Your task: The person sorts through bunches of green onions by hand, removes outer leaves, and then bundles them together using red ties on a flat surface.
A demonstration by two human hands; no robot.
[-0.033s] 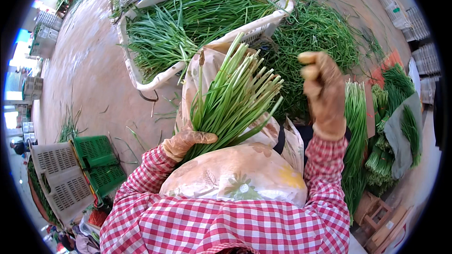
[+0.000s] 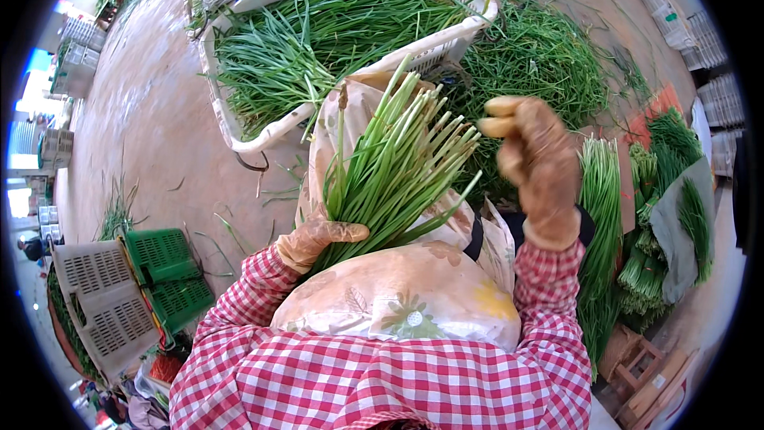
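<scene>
My left hand [image 2: 318, 240], in a tan stained glove, is closed round the lower, leafy part of a bunch of green chives [image 2: 398, 167]. The pale stem ends fan out upward and to the right, and the bunch rests across my apron-covered lap [image 2: 398, 295]. To the right of the stem tips, my gloved right hand [image 2: 541, 163] is raised, apart from the bunch. Its fingers are bent and spread, slightly blurred, with nothing visible between them. Beyond the bunch stands a white plastic crate [image 2: 278, 129] filled with loose chives [image 2: 350, 24].
A heap of loose green stalks [image 2: 541, 56] lies on the floor right of the crate. Sorted chives [image 2: 601, 191] and tied bundles [image 2: 643, 271] lie at my right. A grey crate [image 2: 107, 302] and a green crate [image 2: 167, 271] stand at the left. A wooden stool [image 2: 641, 366] is at lower right.
My right hand has shifted left, nearer the stem tips, and its fingers reach out a little more. My left hand and the bunch have barely moved.
</scene>
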